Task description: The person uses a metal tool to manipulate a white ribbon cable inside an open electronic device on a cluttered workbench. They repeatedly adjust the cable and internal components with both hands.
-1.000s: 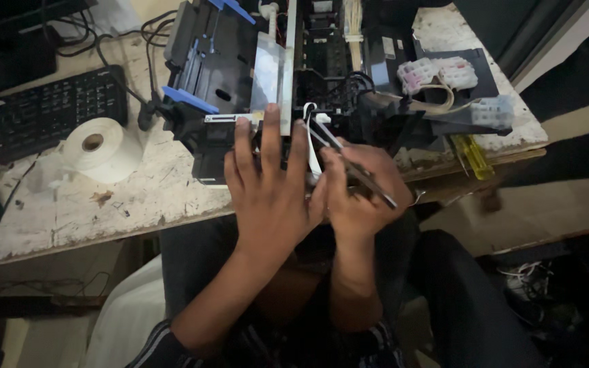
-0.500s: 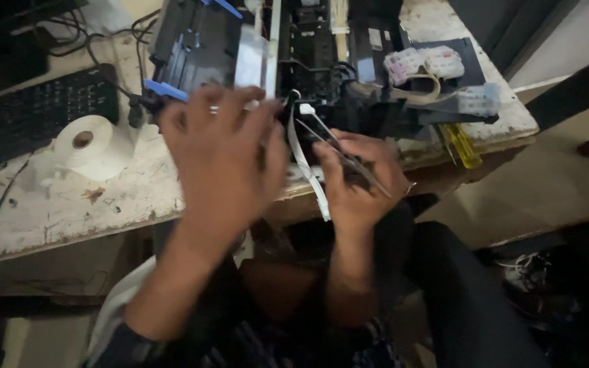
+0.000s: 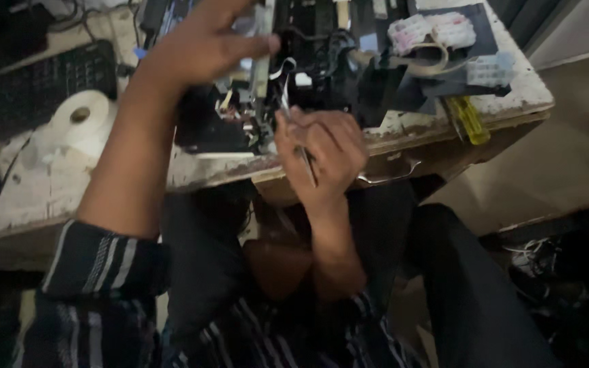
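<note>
Worn desk (image 3: 28, 197) | left hand (image 3: 202, 44) grip closed on printer frame (image 3: 262, 68) | right hand (image 3: 325, 153) grip closed on tweezers (image 3: 303, 153)

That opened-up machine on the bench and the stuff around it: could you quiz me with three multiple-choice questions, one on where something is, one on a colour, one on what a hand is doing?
1. Where does the white paper roll lie?
A. On the floor by the person's feet
B. On the worn table, between the dark keyboard and the opened machine
C. On top of the machine

2. What colour is the handle of the screwdriver at the table's edge?
A. Yellow
B. Red
C. Blue

3. What is the right hand doing?
A. Lying flat and empty on the table
B. Resting on the keyboard
C. Closed in a grip on a thin metal tool pointed into the machine

Answers: 1 B, the roll sits on the tabletop just right of the keyboard. 2 A, the handle shows clear yellow. 3 C, the fingers curl around the thin tool while the left hand holds a part of the machine.
</note>
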